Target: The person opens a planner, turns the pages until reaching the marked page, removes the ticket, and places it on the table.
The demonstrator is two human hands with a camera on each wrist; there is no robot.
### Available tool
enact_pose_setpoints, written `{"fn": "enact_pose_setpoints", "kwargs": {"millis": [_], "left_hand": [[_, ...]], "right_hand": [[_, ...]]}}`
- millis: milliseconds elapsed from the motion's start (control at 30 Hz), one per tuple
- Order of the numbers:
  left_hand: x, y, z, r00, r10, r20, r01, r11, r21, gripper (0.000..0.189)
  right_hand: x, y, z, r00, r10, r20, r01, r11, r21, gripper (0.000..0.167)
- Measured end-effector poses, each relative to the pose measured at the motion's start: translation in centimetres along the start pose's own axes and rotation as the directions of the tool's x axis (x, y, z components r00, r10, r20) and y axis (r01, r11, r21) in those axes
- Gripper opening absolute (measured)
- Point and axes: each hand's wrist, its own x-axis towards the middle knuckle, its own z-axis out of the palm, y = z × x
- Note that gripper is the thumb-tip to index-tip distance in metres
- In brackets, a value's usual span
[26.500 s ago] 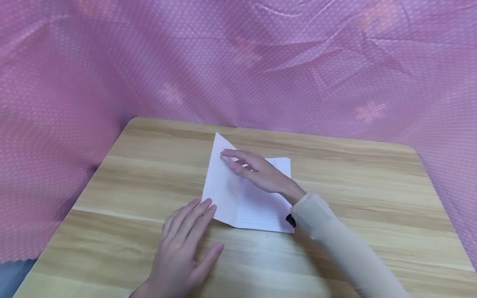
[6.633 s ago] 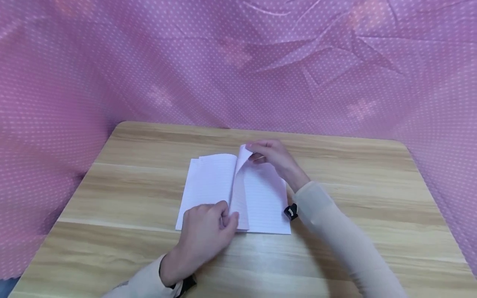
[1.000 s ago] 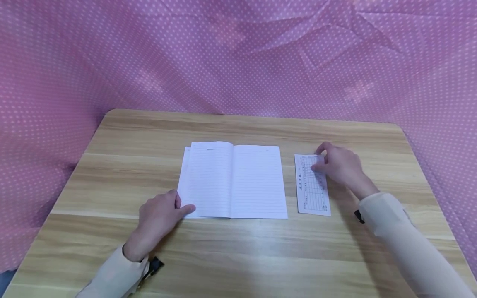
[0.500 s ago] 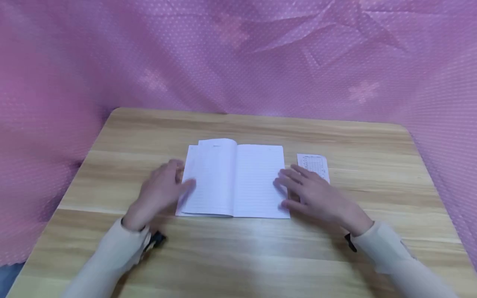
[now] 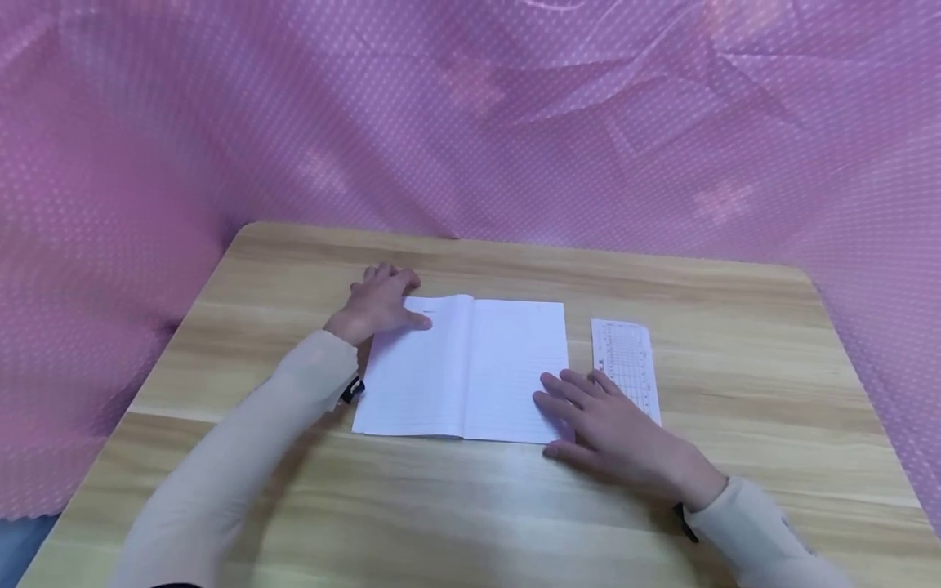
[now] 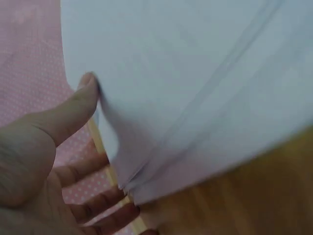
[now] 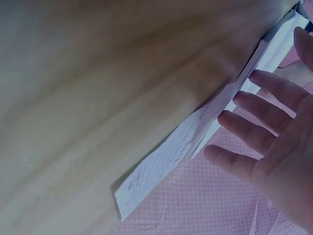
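An open notebook [image 5: 515, 359] with lined white pages lies in the middle of the table. My left hand [image 5: 378, 304] is at its far left corner. In the left wrist view, the thumb [image 6: 88, 85] touches the notebook page [image 6: 161, 58], while the other fingers spread beside the sheet corners. My right hand [image 5: 606, 425] reaches over the notebook's right edge near the bottom, its fingers extended and spread. Behind that hand a printed paper slip [image 5: 625, 359] with a grid lies right of the notebook, its lower part covered. The right wrist view shows the fingertips [image 7: 225, 117] close to the notebook's edge.
The wooden table [image 5: 456, 523] extends around the notebook on all sides. A pink dotted cloth [image 5: 470, 122] hangs behind the table's far edge and down both sides.
My right hand has left the paper slip and moved left to the notebook's right edge. My left hand has gone from the lower left edge up to the far left corner.
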Motion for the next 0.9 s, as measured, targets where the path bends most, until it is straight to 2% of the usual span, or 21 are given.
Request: {"fn": "enact_pose_setpoints", "kwargs": {"millis": [100, 200, 433, 567, 700, 800, 900], "left_hand": [[0.0, -0.3, -0.5, 0.999, 0.014, 0.034, -0.014, 1.000, -0.001, 0.069], [-0.2, -0.2, -1.1, 0.998, -0.001, 0.067, 0.002, 1.000, -0.016, 0.063], [-0.5, 0.3, -2.4, 0.987, -0.059, 0.148, 0.064, 0.997, -0.032, 0.074], [0.0, -0.3, -2.3, 0.983, -0.033, 0.181, 0.041, 0.998, -0.039, 0.067], [0.5, -1.2, -2.0, 0.984, -0.014, 0.179, 0.023, 0.999, -0.045, 0.061], [0.8, -1.4, -2.2, 0.983, -0.012, 0.184, 0.029, 0.995, -0.090, 0.057], [0.8, -1.0, -2.7, 0.978, -0.015, 0.207, 0.057, 0.978, -0.202, 0.048]], "right_hand": [[0.0, -0.4, 0.1, 1.000, 0.006, -0.009, -0.006, 1.000, 0.002, 0.064], [0.1, -0.8, 0.2, 1.000, 0.028, -0.014, -0.028, 1.000, 0.014, 0.062], [0.2, -1.3, 0.2, 0.998, 0.061, -0.015, -0.060, 0.998, 0.019, 0.061], [0.1, -1.3, 0.3, 0.998, 0.064, -0.020, -0.064, 0.998, 0.006, 0.061], [0.2, -1.3, 0.4, 0.997, 0.069, -0.017, -0.069, 0.998, 0.004, 0.061], [0.3, -1.2, 0.4, 0.996, 0.084, -0.008, -0.084, 0.996, -0.003, 0.061], [0.4, -1.1, 0.4, 0.996, 0.089, -0.014, -0.089, 0.996, -0.008, 0.060]]}}
